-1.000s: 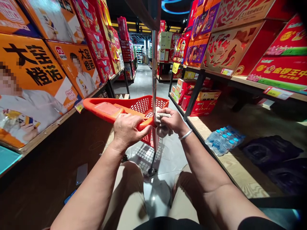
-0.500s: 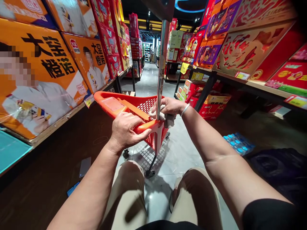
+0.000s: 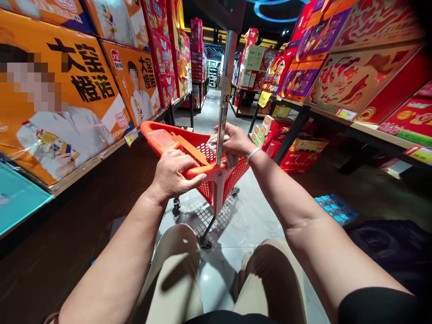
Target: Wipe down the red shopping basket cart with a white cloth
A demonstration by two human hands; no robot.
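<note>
An orange plastic shopping cart (image 3: 221, 173) stands on the tiled floor in front of my knees. My left hand (image 3: 173, 173) is closed around the cart's handle, its thumb along the near side. A metal pole (image 3: 224, 96) rises upright from the cart's handle corner, with a dark part at its top. Just behind the pole, my right hand (image 3: 236, 140) grips a greyish-white cloth (image 3: 231, 158) that lies against the pole's lower part. The pole hides some of the fingers and cloth. A light band circles my right wrist.
Orange drink cartons (image 3: 64, 103) are stacked on the left shelf. Gift boxes (image 3: 357, 83) fill the right shelf, with red bags (image 3: 299, 155) beneath. A pack of blue-capped bottles (image 3: 335, 209) lies on the floor at right. The aisle (image 3: 212, 108) runs ahead between shelves.
The cart has turned slightly, and more of its right side shows. My right hand and the cloth have shifted a little up along the pole. My left hand keeps its hold.
</note>
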